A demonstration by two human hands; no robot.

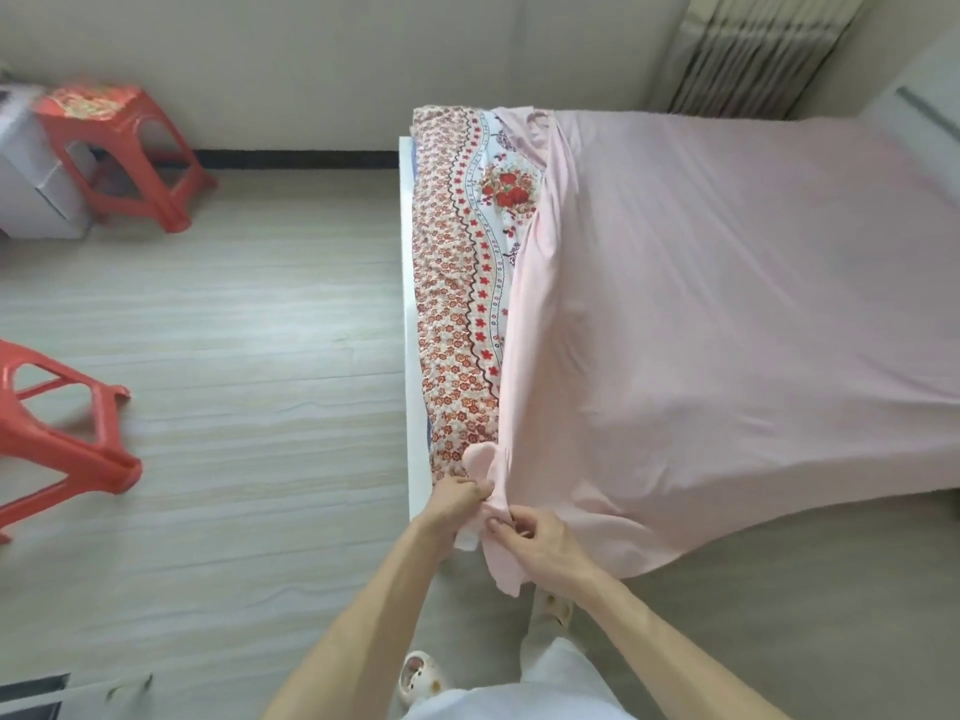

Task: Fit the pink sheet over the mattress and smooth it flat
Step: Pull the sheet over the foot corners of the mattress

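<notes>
At the near corner of the mattress (pixel 457 283) we see the left hand (pixel 460 498) and the right hand (pixel 545 537) side by side on one gathered corner of the pink sheet (pixel 727 304). The fingers (pixel 475 491) of the left hand pinch the bunched cloth against the corner of the mattress. Those of the right hand curl round the same bunch just below it, and a loose tail of cloth hangs beneath them. Below the hands, a pair of slippers (pixel 421 678) stands on the floor (pixel 234 356) at the foot of the mattress.

Beyond the hands, the sheet lies over most of the top of the mattress. It is not yet flat: long creases run away from the held corner, and the edge at the foot of the mattress hangs free.

Along the left side of the mattress a flowered strip lies uncovered, with the white bed frame (pixel 408 304) showing beside it. At the far left corner of the mattress the sheet is rumpled and does not seem to be drawn over.

We judge the sheet spread but not fitted. Left to do: seat this corner, cover the left strip, check the far corner, then smooth the creases.

Left of the mattress stand two red stools (pixel 124 158); beyond its head hangs a curtain (pixel 753 49).
</notes>
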